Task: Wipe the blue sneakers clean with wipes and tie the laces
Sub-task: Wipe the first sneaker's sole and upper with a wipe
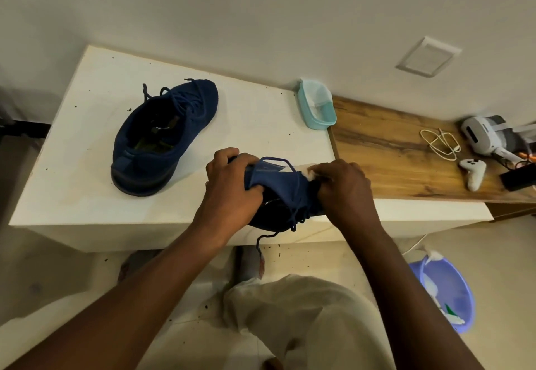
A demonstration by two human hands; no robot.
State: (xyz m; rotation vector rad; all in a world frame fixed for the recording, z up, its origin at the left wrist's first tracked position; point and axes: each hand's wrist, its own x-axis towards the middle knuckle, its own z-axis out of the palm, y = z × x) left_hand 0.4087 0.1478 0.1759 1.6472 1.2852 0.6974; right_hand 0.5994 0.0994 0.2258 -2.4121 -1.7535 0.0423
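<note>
Trouser leg (290, 320) nearest, low centre, both forearms reaching over it to the near edge of the table.

Table (261, 114): white, flecked with dark crumbs. Likely chosen as the work surface, to catch dirt and spare the wood counter (391, 149) butted against its right side.

Far sneaker (165, 137): upright on its sole at the far left of the table, toe pointing far, laces loose and untied. Well apart from both hands, so seemingly parked out of the way; already wiped or not, cannot tell.

Near sneaker (278, 189): at the near edge, centre, held between the 2 hands, tongue pulled up and out, probably to bare the cloth around it for wiping. Resting on the edge or lifted off it, not clear. 1 lace (262, 242) dangling below the edge, untied.

Left hand (232, 184): fingers curled round the left end of the near sneaker, gripping, seemingly to brace it against the rub.

Right hand (345, 187): fingers bunched, pinching a wipe (311, 173) against the right end, only a white scrap showing past the knuckles.

Bin (452, 291): blue, on the floor at near right, white scraps inside. Presumably set there for spent wipes, an easy drop from the right hand.

Tub (317, 105): teal, at the far seam between table and counter, likely the wipe supply, kept near the right hand.

Headset (487, 137), controller (472, 171), cable (441, 143): far right on the counter, well clear of the work.

Judged stage: wiping in hand, tying not yet begun on either of the 2.
</note>
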